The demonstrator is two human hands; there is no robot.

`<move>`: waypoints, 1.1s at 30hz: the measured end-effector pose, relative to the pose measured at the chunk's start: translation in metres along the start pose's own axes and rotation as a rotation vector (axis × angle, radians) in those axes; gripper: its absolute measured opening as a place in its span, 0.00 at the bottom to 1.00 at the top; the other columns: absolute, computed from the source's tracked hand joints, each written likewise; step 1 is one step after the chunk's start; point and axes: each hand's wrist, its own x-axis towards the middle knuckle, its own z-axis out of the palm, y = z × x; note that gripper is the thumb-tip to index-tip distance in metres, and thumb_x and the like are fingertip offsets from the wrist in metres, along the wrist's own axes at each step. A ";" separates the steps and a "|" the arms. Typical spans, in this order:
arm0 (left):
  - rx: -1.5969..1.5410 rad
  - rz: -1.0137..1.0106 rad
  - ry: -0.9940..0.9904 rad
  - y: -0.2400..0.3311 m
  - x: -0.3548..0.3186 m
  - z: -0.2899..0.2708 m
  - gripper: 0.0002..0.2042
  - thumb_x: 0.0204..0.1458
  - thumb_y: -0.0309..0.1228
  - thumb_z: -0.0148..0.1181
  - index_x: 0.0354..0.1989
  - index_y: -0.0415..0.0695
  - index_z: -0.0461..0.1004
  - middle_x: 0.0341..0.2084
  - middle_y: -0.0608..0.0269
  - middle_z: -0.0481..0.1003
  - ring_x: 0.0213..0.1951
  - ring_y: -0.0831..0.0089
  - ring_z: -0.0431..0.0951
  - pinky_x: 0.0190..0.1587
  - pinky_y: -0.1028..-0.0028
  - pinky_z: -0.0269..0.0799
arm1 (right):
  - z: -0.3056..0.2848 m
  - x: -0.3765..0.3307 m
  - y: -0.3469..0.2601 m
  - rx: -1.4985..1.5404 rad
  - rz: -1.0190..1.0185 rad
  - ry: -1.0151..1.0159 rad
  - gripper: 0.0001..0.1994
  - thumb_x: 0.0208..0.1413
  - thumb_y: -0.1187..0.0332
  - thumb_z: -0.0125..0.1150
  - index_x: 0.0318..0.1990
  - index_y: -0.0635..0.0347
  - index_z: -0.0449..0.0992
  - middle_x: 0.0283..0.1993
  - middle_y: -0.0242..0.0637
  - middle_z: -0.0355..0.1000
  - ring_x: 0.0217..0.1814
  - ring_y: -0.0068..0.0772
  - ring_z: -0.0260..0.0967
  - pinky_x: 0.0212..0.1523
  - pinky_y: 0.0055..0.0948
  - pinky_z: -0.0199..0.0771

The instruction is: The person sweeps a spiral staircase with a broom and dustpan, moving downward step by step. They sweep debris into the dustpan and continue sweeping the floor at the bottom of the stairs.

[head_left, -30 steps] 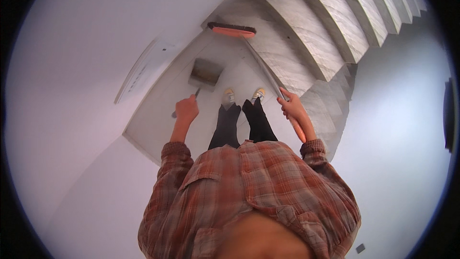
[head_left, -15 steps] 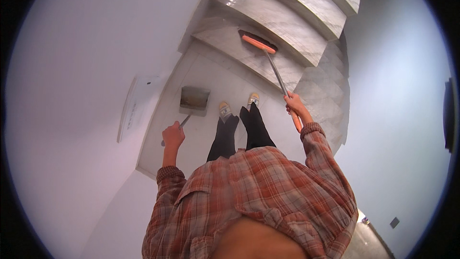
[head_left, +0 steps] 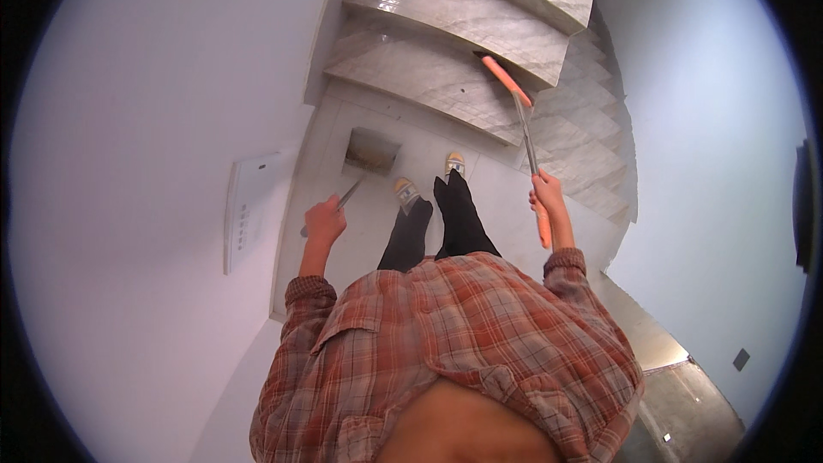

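Head view: broom [head_left: 509,81] bristles mostly hidden behind the orange head; only a dark edge shows. Staircase [head_left: 411,43] cut off at top. Left fingertips hard to make out.

Dustpan [head_left: 357,142] is the one container: grey, in front of and left of the feet, near the left shoe [head_left: 405,192]. Brownish patch inside, blurred; can't tell if dirt or shading. Can't tell if it touches the floor.

Counts: one broom, one dustpan, two hands, two shoes, at least three steps. One dark speck [head_left: 462,91] on the lowest step.

Left hand [head_left: 326,221]: closed round the dustpan handle. Right hand [head_left: 547,192]: curled round the broom pole, orange grip sticking out below. Broom head is over the lowest step's right end.
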 end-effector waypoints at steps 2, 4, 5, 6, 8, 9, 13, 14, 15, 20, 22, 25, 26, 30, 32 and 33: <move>0.020 0.034 -0.001 0.007 0.005 -0.001 0.07 0.42 0.31 0.55 0.25 0.45 0.65 0.17 0.51 0.72 0.24 0.51 0.73 0.27 0.55 0.67 | 0.025 0.024 0.018 0.074 -0.053 0.039 0.08 0.55 0.64 0.48 0.37 0.56 0.64 0.15 0.32 0.60 0.11 0.22 0.57 0.10 0.25 0.61; 0.020 0.064 0.005 0.016 0.010 -0.002 0.07 0.42 0.31 0.55 0.25 0.45 0.65 0.17 0.51 0.72 0.24 0.51 0.73 0.26 0.55 0.67 | 0.047 0.043 0.030 0.087 -0.032 0.069 0.07 0.54 0.64 0.48 0.35 0.57 0.64 0.15 0.32 0.60 0.11 0.23 0.58 0.11 0.26 0.62; 0.020 0.074 0.009 0.018 0.013 -0.002 0.07 0.42 0.31 0.55 0.25 0.45 0.65 0.16 0.51 0.72 0.24 0.50 0.73 0.26 0.55 0.67 | 0.053 0.042 0.040 0.039 -0.054 0.023 0.08 0.54 0.64 0.49 0.37 0.57 0.64 0.16 0.32 0.60 0.11 0.23 0.57 0.11 0.26 0.62; 0.008 0.080 0.027 0.021 0.016 -0.002 0.07 0.42 0.31 0.55 0.25 0.45 0.65 0.16 0.51 0.72 0.24 0.50 0.73 0.26 0.55 0.67 | 0.056 0.038 0.047 -0.018 -0.069 0.000 0.08 0.54 0.64 0.49 0.38 0.57 0.65 0.16 0.32 0.60 0.11 0.23 0.57 0.11 0.26 0.62; 0.044 0.097 0.000 0.026 0.021 -0.001 0.06 0.41 0.31 0.55 0.25 0.44 0.65 0.16 0.51 0.72 0.23 0.50 0.73 0.26 0.55 0.66 | 0.048 0.020 0.057 -0.015 -0.056 -0.023 0.11 0.53 0.65 0.50 0.42 0.58 0.65 0.16 0.32 0.60 0.11 0.23 0.57 0.11 0.25 0.62; 0.042 0.098 -0.008 0.028 0.024 -0.001 0.06 0.41 0.31 0.55 0.25 0.44 0.66 0.16 0.51 0.71 0.23 0.50 0.73 0.26 0.55 0.66 | 0.033 0.007 0.058 0.044 -0.030 -0.024 0.12 0.53 0.65 0.50 0.44 0.59 0.65 0.16 0.32 0.60 0.11 0.23 0.57 0.11 0.25 0.62; 0.057 0.143 -0.013 0.033 0.032 0.000 0.06 0.41 0.31 0.56 0.25 0.44 0.67 0.17 0.52 0.72 0.24 0.51 0.73 0.26 0.55 0.66 | -0.011 -0.046 0.058 0.301 0.045 -0.061 0.17 0.53 0.65 0.50 0.51 0.58 0.64 0.16 0.32 0.60 0.12 0.23 0.56 0.10 0.24 0.60; 0.053 0.153 -0.007 0.034 0.033 0.000 0.06 0.41 0.31 0.56 0.25 0.44 0.67 0.17 0.51 0.72 0.24 0.51 0.73 0.26 0.55 0.66 | -0.016 -0.054 0.058 0.303 0.033 -0.052 0.16 0.54 0.65 0.50 0.49 0.58 0.64 0.16 0.32 0.60 0.12 0.23 0.56 0.10 0.24 0.60; 0.035 0.166 0.017 0.035 0.033 -0.001 0.06 0.41 0.31 0.56 0.25 0.44 0.67 0.17 0.51 0.71 0.24 0.51 0.73 0.26 0.55 0.66 | -0.016 -0.058 0.058 0.302 0.027 -0.027 0.15 0.54 0.65 0.50 0.48 0.58 0.65 0.16 0.32 0.59 0.12 0.23 0.56 0.10 0.24 0.59; 0.005 0.163 0.016 0.041 0.036 0.000 0.06 0.42 0.32 0.55 0.26 0.45 0.67 0.17 0.50 0.72 0.25 0.51 0.73 0.27 0.55 0.67 | 0.023 -0.015 0.046 0.381 -0.092 0.058 0.09 0.54 0.66 0.49 0.39 0.59 0.64 0.16 0.34 0.59 0.12 0.24 0.57 0.11 0.25 0.61; 0.037 0.156 -0.013 0.041 0.035 0.002 0.06 0.43 0.32 0.55 0.26 0.44 0.67 0.18 0.50 0.72 0.25 0.51 0.73 0.28 0.55 0.67 | 0.053 0.018 0.033 0.476 -0.124 0.103 0.07 0.53 0.67 0.49 0.34 0.60 0.62 0.15 0.35 0.59 0.12 0.26 0.57 0.11 0.27 0.62; 0.073 0.134 -0.051 0.041 0.031 0.004 0.07 0.44 0.33 0.55 0.27 0.45 0.66 0.17 0.51 0.72 0.25 0.50 0.73 0.28 0.55 0.67 | 0.090 0.053 0.009 0.617 -0.085 0.098 0.06 0.51 0.70 0.50 0.30 0.59 0.60 0.15 0.35 0.60 0.12 0.27 0.58 0.11 0.28 0.62; 0.061 0.126 -0.052 0.040 0.028 0.004 0.07 0.44 0.33 0.55 0.27 0.45 0.66 0.17 0.51 0.72 0.25 0.50 0.73 0.28 0.55 0.67 | 0.103 0.053 0.008 0.584 -0.111 0.064 0.06 0.51 0.70 0.51 0.29 0.59 0.60 0.15 0.35 0.60 0.12 0.27 0.58 0.12 0.28 0.63; 0.030 0.119 -0.017 0.040 0.024 0.001 0.07 0.44 0.33 0.55 0.27 0.45 0.66 0.17 0.51 0.72 0.24 0.50 0.73 0.27 0.55 0.67 | 0.125 0.033 0.007 0.453 -0.185 -0.038 0.07 0.49 0.71 0.54 0.34 0.61 0.63 0.15 0.33 0.60 0.13 0.26 0.59 0.12 0.27 0.62; 0.053 0.117 -0.031 0.042 0.026 -0.001 0.07 0.43 0.33 0.55 0.26 0.44 0.66 0.17 0.51 0.72 0.24 0.50 0.73 0.26 0.55 0.67 | 0.117 0.016 0.009 0.388 -0.168 -0.051 0.12 0.49 0.71 0.55 0.41 0.61 0.65 0.15 0.32 0.61 0.13 0.25 0.59 0.12 0.27 0.62; 0.061 0.110 -0.042 0.043 0.027 -0.003 0.07 0.43 0.33 0.55 0.26 0.44 0.66 0.17 0.51 0.72 0.24 0.50 0.73 0.26 0.55 0.67 | 0.108 0.005 0.010 0.357 -0.141 -0.034 0.16 0.49 0.70 0.55 0.47 0.60 0.64 0.15 0.32 0.61 0.13 0.24 0.59 0.11 0.26 0.61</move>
